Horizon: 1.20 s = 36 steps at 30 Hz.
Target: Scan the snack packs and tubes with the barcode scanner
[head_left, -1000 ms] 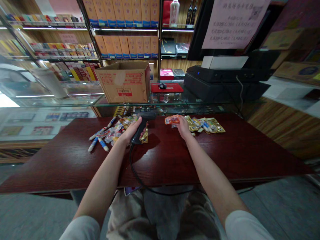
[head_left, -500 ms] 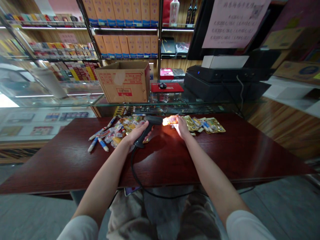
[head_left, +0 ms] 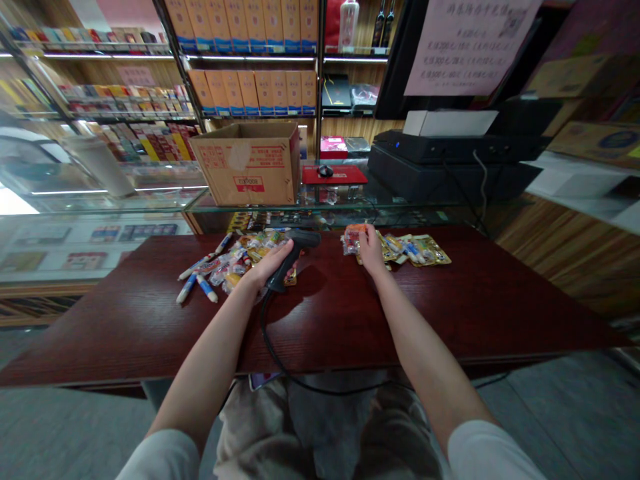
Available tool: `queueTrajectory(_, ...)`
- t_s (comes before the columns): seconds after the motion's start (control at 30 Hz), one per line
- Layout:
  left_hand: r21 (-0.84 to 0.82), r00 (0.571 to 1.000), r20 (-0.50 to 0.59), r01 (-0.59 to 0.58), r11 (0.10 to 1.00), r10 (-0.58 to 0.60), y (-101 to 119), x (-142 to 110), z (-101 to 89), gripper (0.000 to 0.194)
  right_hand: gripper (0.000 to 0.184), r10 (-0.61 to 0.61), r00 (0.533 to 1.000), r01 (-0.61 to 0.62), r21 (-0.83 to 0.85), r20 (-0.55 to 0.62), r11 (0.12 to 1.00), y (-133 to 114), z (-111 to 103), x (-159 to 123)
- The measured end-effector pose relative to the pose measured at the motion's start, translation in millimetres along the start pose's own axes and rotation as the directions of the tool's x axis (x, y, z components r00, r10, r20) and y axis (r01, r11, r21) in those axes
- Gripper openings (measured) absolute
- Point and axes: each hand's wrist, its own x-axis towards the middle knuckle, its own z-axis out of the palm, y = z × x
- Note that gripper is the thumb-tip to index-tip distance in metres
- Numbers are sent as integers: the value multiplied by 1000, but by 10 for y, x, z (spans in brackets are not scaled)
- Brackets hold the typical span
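Scanner [head_left: 287,265] sits in the left hand [head_left: 270,263], whose fingers are wrapped around its black handle; its head points rightward, toward the other hand but well apart from it. A black cord [head_left: 263,330] runs down from the handle and past the near edge of the dark red tabletop [head_left: 330,320]. The right hand [head_left: 371,250] has its fingers pinching an orange packet [head_left: 356,229], just beside the left end of some gold packets [head_left: 437,250]; whether the orange one touches what lies below it, I cannot tell. Around and beyond the left hand spreads a loose heap of wrapped snacks [head_left: 240,257], with several blue-and-white tubes [head_left: 207,289] at its left. Behind the tabletop, on a glass case [head_left: 420,212], stand an open cardboard box [head_left: 250,167] and, to its right, a red mat [head_left: 353,175] with a black mouse [head_left: 325,171] on it.
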Motion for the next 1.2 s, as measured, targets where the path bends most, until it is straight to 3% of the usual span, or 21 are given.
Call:
queueTrajectory(0.1, 100, 996, -80, -24, 995, 32, 107, -85, -95, 58, 26, -151, 984, 123, -250, -95, 960, 85, -148, 31)
queueTrajectory(0.17, 185, 978, -191, -53, 981, 89, 191, -155, -220, 57, 29, -167, 981, 122, -342, -104, 932, 131, -220, 33)
queueTrajectory(0.3, 186, 886, -431, -99, 978, 171, 315, -294, -556, 53, 26, -128, 990, 95, -417, -53, 904, 151, -296, 28)
queueTrajectory(0.43, 163, 747, -635, -119, 979, 197, 331, -350, -827, 42, 19, -138, 988, 89, -472, -70, 877, 88, -372, 40)
queueTrajectory(0.53, 170, 664, -721, -108, 979, 199, 304, -328, -924, 31, 21, -98, 991, 32, -546, -93, 837, 49, -431, 22)
queueTrajectory(0.63, 216, 629, -746, -83, 973, 219, 291, -308, -947, 24, 14, 13, 1000, -3, -621, 11, 784, 31, -434, -39)
queueTrajectory(0.7, 215, 640, -739, -71, 974, 209, 294, -310, -934, 22, 7, 80, 994, -9, -648, 80, 762, 18, -408, -75)
queueTrajectory(0.77, 149, 685, -716, -36, 988, 133, 298, -316, -910, 22, 12, 83, 994, -16, -645, 74, 764, -4, -378, -88)
queueTrajectory(0.9, 23, 774, -632, 66, 998, -37, 275, -304, -871, 22, 20, -45, 999, 40, -553, 4, 832, -88, -268, -83)
queueTrajectory(0.97, -4, 800, -598, 72, 997, -60, 242, -280, -878, 22, 23, -105, 990, 136, -460, 93, 878, -160, -119, -111)
queueTrajectory(1.03, -21, 823, -564, 67, 997, -68, 197, -247, -903, 22, 29, -155, 952, 240, -326, 266, 915, -259, 128, -165)
queueTrajectory(1.1, -28, 846, -529, 68, 997, -73, 146, -212, -930, 22, 40, -182, 880, 283, -178, 439, 942, -375, 452, -222)
queueTrajectory(1.2, -35, 879, -467, 96, 995, -101, 86, -176, -933, 23, 59, -109, 780, 195, -73, 616, 978, -532, 963, -272)
